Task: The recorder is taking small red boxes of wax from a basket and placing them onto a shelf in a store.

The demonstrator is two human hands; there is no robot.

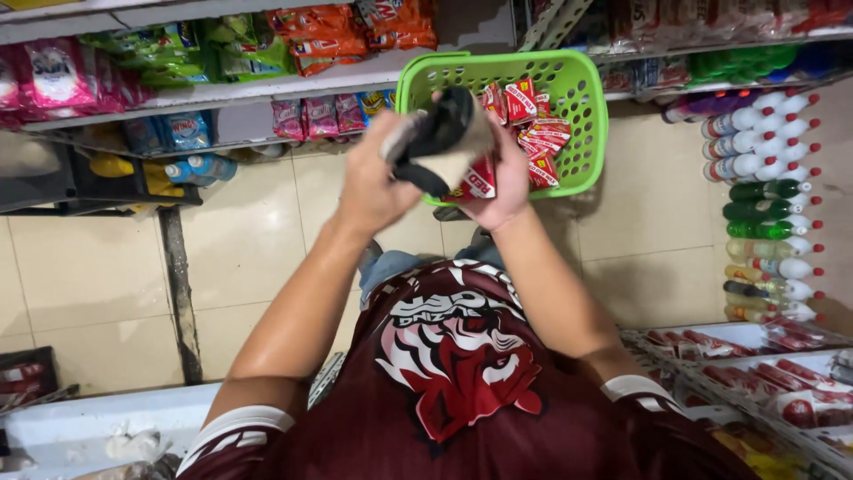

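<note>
Head view: the left hand is closing its fingers around the left side of a black-and-tan roll, and the right hand is cupping the same roll from the right and below, so both hands are gripping it. The roll is being held tilted, in front of the near rim of a green plastic basket. The basket is holding red sachets. Shelves on the far left are carrying coloured packets. Bottles are lying in rows at the right, and a tiled floor is showing underneath.
</note>
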